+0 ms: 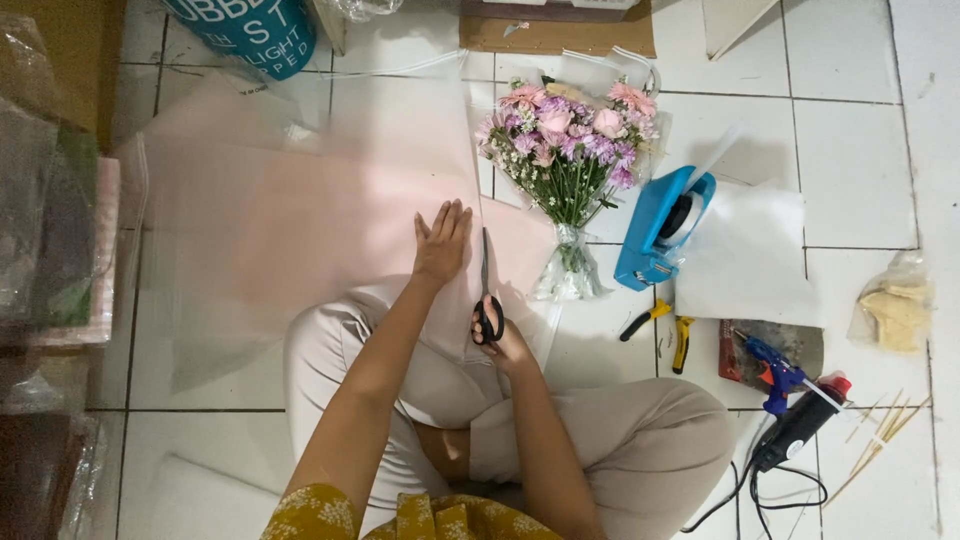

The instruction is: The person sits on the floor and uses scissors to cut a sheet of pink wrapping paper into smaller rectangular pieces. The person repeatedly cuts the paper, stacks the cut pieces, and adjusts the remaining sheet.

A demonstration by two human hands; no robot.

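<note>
I see my left hand lying flat with fingers spread, pressing on the big pink paper on the floor. My right hand grips the black scissors, which point away from me, blades on the paper just beside my left hand. A bunch of flowers lies near, next to a blue tape holder.

Bouquet left of tape dispenser

Black-handled scissors stand blades-forward, cutting a large translucent pale-pink wrapping sheet spread flat across the white tiled floor.
</note>
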